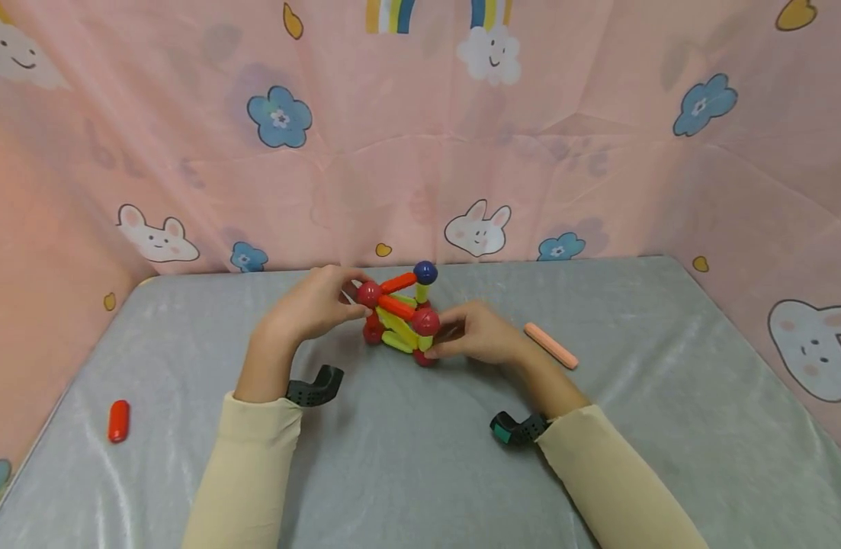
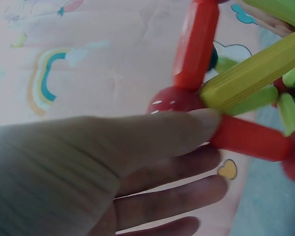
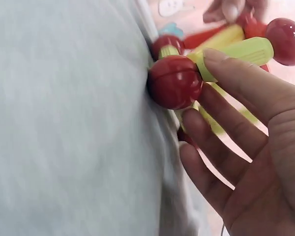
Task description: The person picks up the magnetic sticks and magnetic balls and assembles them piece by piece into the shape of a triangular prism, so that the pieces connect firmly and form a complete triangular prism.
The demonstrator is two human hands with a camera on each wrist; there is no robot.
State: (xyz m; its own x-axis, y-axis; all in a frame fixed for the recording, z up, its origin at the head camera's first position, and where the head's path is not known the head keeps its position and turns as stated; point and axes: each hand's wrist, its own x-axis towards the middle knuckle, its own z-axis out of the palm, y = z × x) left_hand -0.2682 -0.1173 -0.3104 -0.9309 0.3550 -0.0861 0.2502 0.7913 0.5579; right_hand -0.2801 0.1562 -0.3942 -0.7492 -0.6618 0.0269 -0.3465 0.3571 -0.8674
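A frame of magnetic building rods and balls stands on the table between the two hands, with a dark blue ball at its top rear corner. My left hand pinches the upper left red ball, the thumb lying across it where the red rod joins. On the near right side, my right hand pinches the upright lime green rod between thumb and fingers. This rod links an upper red ball to a lower red ball. A yellow rod runs diagonally across one face.
A loose red rod lies at the table's left side. An orange-pink rod lies right of the right hand. The grey cloth-covered table meets a pink printed curtain at the back.
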